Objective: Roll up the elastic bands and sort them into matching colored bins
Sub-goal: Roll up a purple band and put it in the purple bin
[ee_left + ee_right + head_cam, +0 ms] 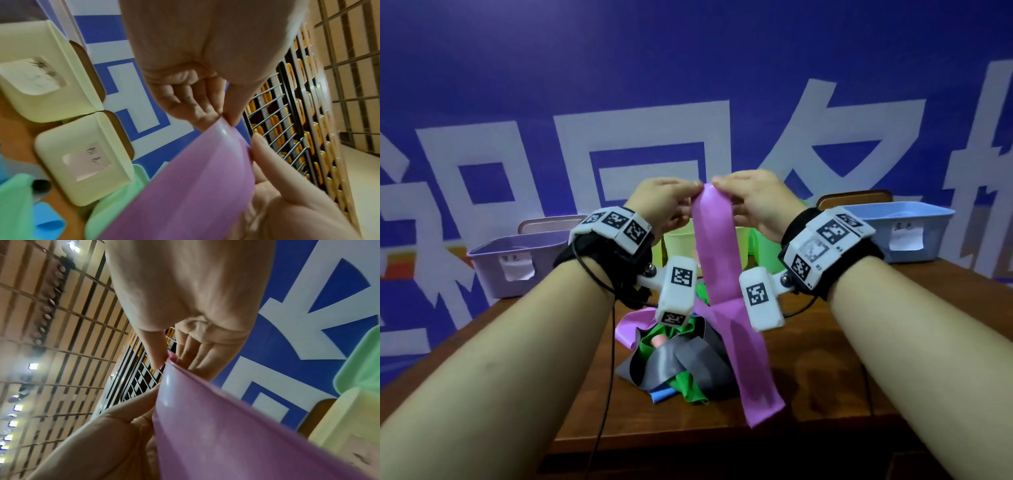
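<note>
Both hands, left hand (664,198) and right hand (751,198), pinching top of purple band (717,260) at frame centre, still unrolled. Pile of bands (678,363) below waiting; purple bin (493,253) at left. Probably early stage.

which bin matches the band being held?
The purple bin at the table's far left. The purple band is pinched by both hands; the other bins are pale yellow, green and blue.
</note>
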The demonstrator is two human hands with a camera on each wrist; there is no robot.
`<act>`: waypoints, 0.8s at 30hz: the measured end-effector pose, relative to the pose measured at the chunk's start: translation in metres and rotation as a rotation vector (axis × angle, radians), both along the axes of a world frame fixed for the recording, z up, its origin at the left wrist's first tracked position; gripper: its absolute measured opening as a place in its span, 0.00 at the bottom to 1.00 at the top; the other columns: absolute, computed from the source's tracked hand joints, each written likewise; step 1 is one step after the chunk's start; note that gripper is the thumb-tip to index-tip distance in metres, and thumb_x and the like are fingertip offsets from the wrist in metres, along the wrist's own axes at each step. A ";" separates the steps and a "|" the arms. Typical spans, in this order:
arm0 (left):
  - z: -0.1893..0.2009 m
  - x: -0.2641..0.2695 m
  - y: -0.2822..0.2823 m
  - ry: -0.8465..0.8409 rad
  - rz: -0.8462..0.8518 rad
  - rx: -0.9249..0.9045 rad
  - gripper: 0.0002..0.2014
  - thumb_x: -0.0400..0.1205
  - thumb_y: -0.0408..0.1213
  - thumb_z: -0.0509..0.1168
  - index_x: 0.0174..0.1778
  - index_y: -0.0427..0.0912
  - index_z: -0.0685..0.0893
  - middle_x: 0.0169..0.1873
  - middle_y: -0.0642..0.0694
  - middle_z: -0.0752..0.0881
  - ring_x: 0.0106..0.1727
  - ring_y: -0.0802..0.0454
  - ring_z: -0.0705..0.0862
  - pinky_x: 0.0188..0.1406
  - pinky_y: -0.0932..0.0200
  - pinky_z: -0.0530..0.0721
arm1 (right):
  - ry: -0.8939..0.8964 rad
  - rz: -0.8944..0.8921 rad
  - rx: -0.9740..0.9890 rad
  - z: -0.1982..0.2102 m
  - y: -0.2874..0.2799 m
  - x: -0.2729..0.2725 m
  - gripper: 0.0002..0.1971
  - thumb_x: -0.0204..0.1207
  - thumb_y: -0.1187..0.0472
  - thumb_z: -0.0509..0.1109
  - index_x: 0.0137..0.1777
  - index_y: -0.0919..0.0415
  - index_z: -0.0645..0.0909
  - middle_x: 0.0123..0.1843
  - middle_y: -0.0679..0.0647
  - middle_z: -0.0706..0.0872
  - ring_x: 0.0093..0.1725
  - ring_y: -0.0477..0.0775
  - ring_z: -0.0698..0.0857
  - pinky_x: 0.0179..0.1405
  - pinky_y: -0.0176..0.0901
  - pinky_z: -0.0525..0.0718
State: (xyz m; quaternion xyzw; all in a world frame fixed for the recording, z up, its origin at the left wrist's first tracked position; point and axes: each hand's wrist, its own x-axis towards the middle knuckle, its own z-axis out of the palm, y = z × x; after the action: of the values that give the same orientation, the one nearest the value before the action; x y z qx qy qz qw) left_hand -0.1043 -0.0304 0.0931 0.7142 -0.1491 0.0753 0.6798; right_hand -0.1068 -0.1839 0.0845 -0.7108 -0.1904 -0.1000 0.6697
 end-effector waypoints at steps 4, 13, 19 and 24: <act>-0.036 0.033 -0.004 0.073 0.016 0.029 0.09 0.83 0.34 0.66 0.36 0.41 0.82 0.20 0.53 0.81 0.18 0.61 0.76 0.22 0.70 0.76 | 0.068 -0.068 -0.070 -0.032 -0.003 0.033 0.06 0.81 0.63 0.68 0.43 0.64 0.81 0.36 0.58 0.81 0.28 0.47 0.80 0.24 0.34 0.81; -0.082 0.102 -0.013 0.105 0.008 -0.005 0.05 0.82 0.30 0.67 0.39 0.38 0.83 0.30 0.42 0.79 0.25 0.55 0.72 0.23 0.69 0.74 | 0.128 -0.102 -0.040 -0.079 -0.001 0.107 0.07 0.80 0.65 0.67 0.40 0.65 0.80 0.42 0.66 0.76 0.38 0.58 0.76 0.32 0.43 0.76; -0.094 0.139 -0.013 0.151 0.008 -0.016 0.04 0.82 0.33 0.67 0.42 0.39 0.83 0.30 0.45 0.82 0.27 0.54 0.75 0.25 0.68 0.76 | 0.125 -0.123 -0.025 -0.090 0.001 0.138 0.07 0.81 0.63 0.67 0.45 0.66 0.81 0.41 0.64 0.79 0.38 0.58 0.79 0.33 0.43 0.80; -0.104 0.157 -0.012 0.184 0.001 -0.044 0.06 0.81 0.33 0.68 0.38 0.41 0.83 0.27 0.48 0.81 0.23 0.58 0.74 0.27 0.68 0.76 | 0.130 -0.101 -0.080 -0.102 -0.003 0.156 0.08 0.81 0.62 0.67 0.42 0.63 0.81 0.36 0.57 0.82 0.30 0.49 0.81 0.28 0.38 0.82</act>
State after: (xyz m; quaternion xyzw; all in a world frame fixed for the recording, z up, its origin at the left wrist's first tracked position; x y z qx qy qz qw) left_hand 0.0524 -0.0422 -0.0111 0.7031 -0.0837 0.0130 0.7061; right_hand 0.0489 -0.1870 -0.0171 -0.7506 -0.1144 -0.0798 0.6458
